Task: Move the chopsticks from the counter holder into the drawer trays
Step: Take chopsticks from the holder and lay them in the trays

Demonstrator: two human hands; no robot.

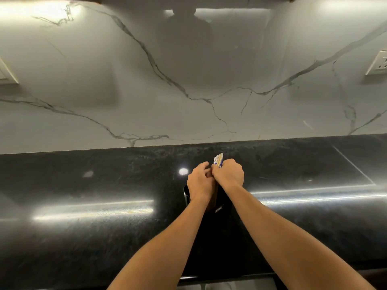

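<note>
right hand (228, 174) grips pale wooden chopsticks (218, 160) in a black cylindrical holder (185, 195) on a glossy black stone counter (104, 185); left hand (199, 182) curls alongside, grip unclear.

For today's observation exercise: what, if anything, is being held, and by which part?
The right hand grips the chopsticks just below their top ends; the left hand curls against them, its hold unclear.

Veined marble backsplash (188, 70), wall outlet (379, 62)
</note>
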